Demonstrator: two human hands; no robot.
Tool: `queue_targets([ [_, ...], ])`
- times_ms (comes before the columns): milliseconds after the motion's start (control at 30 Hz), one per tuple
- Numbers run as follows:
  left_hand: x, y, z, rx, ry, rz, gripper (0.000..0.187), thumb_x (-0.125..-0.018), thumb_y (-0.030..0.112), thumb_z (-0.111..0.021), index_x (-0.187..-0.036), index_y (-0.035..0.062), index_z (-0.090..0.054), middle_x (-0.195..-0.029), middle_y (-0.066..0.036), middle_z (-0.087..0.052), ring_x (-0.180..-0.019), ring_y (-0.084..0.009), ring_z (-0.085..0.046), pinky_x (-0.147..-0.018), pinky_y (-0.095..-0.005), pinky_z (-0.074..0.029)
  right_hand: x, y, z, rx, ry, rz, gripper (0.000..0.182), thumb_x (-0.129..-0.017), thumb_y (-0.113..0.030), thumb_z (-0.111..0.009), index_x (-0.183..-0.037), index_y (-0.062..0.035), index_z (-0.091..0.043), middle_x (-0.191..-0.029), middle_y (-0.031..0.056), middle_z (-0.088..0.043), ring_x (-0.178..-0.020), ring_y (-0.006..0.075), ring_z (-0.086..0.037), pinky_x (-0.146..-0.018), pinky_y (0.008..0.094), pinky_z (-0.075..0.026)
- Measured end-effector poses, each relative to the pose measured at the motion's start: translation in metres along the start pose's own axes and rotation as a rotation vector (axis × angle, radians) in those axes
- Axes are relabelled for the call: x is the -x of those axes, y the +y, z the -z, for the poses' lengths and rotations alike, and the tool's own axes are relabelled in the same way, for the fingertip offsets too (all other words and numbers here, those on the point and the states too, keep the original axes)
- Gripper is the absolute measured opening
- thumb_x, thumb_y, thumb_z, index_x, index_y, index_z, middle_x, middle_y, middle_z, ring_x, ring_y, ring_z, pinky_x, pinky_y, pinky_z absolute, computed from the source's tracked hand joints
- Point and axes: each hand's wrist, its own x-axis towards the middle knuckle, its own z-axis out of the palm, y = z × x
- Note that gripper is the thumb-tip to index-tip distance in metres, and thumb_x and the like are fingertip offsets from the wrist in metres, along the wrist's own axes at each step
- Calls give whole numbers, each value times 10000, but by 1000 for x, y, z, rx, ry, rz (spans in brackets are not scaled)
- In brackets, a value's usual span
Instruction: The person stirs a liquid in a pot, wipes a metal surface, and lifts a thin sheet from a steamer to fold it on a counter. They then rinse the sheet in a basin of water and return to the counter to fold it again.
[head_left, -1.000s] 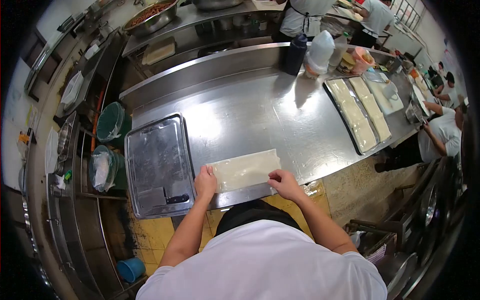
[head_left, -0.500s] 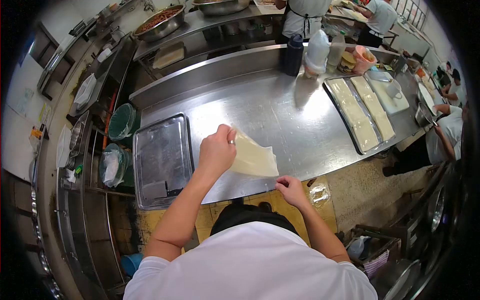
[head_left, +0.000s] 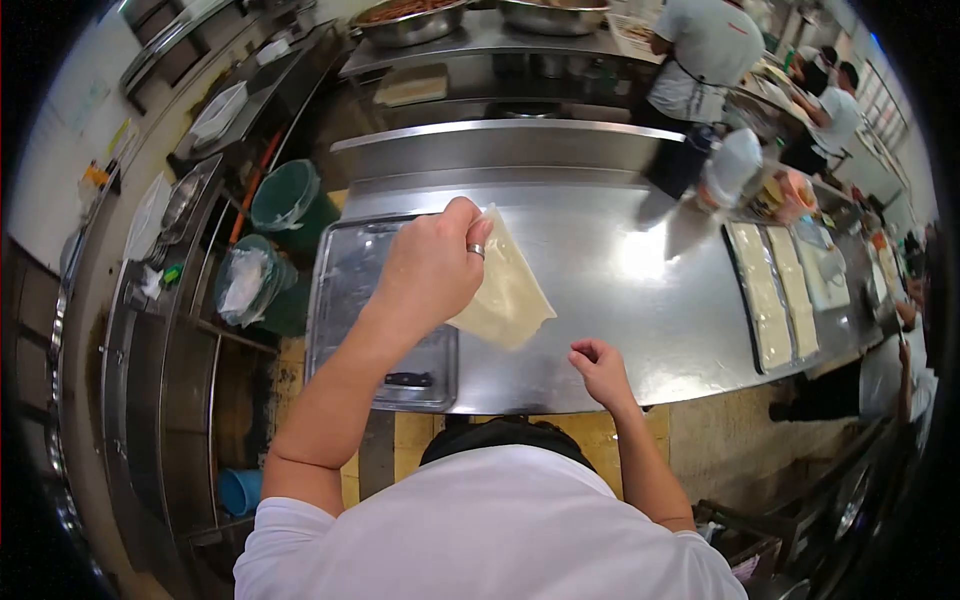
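Observation:
My left hand, with a ring on one finger, pinches a pale, thin sheet of dough by its upper edge. The sheet hangs down to the right, partly hidden behind the hand. Below and left of it lies a dark metal baking tray, largely covered from view by my left hand and forearm. A dark knife handle shows inside the tray. My right hand hovers by the front edge of the steel table, apart from the dough. Its fingers are curled in, and nothing shows between them.
Another tray with strips of dough sits at the right, near a white cutting board. Behind are a dark bottle and a white container. Green bins stand left. Several people work beyond.
My left hand has carried the dough sheet leftward over the table toward the dark tray, away from my right hand. The head view has turned left.

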Motion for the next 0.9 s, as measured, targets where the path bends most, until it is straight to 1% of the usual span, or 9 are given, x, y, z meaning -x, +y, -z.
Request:
queue_targets([
  [200, 12, -115, 69, -160, -11, 83, 174, -973, 190, -601, -923, 24, -614, -765, -244, -670, -767, -459, -664, -673, -544, -504, -44, -77, -137, 87, -183, 126, 267, -916, -146, -703, -1111, 37, -695, -965, 123, -749, -887, 171, -694, -797, 318, -549],
  [300, 18, -168, 85, -248, -30, 131, 173, -974, 203, -595, -932, 36, -606, -741, -233, -670, -747, -449, -671, -667, -546, -516, -63, -124, -208, 14, -314, 165, 274, -927, -150, -700, -1137, 27, -686, -981, 102, -741, -898, 158, -683, -815, 312, -544],
  [400, 24, -214, 87, -295, -60, 120, 172, -966, 208, -602, -942, 38, -601, -727, -222, -674, -716, -429, -685, -642, -540, -529, -84, -152, -263, -202, -381, 146, 276, -936, -149, -696, -1155, 19, -677, -982, 70, -724, -908, 144, -667, -840, 303, -536],
  [467, 29, -238, 80, -305, -102, 100, 168, -957, 202, -609, -948, 35, -595, -730, -214, -682, -701, -415, -695, -626, -530, -539, -96, -160, -285, -299, -369, 80, 292, -959, -165, -687, -1187, 16, -659, -1054, 53, -697, -942, 141, -650, -856, 304, -536],
  [533, 29, -253, 66, -312, -158, 81, 161, -946, 190, -617, -956, 32, -587, -741, -206, -695, -695, -402, -707, -614, -514, -552, -101, -170, -297, -394, -325, 21, 313, -977, -180, -670, -1219, 15, -641, -1094, 60, -689, -958, 148, -648, -857, 307, -539],
  [633, 31, -260, 35, -210, -227, 43, 179, -949, 193, -609, -986, 20, -581, -766, -196, -714, -715, -402, -719, -638, -497, -572, -110, -155, -298, -459, -248, -136, 327, -1016, -214, -617, -1270, -7, -615, -1170, 85, -664, -1015, 162, -643, -862, 310, -547],
  [767, 31, -258, -31, -67, -351, -13, 227, -937, 191, -578, -1023, -19, -582, -812, -198, -730, -772, -384, -738, -680, -480, -588, -120, -122, -290, -632, -266, -277, 495, -1058, -436, -492, -1346, -39, -560, -1257, 116, -641, -1138, 234, -626, -955, 401, -526],
  [833, 33, -260, -90, -9, -401, 69, 230, -931, 177, -553, -1019, -30, -598, -845, -218, -729, -818, -371, -743, -703, -477, -589, -117, -127, -295, -812, -220, -317, 614, -1054, -561, -416, -1373, -51, -535, -1316, 126, -624, -1208, 272, -605, -1011, 455, -500],
  [900, 45, -262, -128, 40, -414, 55, 231, -941, 178, -533, -995, -27, -624, -863, -229, -726, -834, -372, -740, -722, -483, -588, -138, -89, -291, -971, -308, -432, 702, -1031, -637, -357, -1394, -57, -513, -1352, 128, -612, -1244, 290, -589, -1052, 486, -465],
])
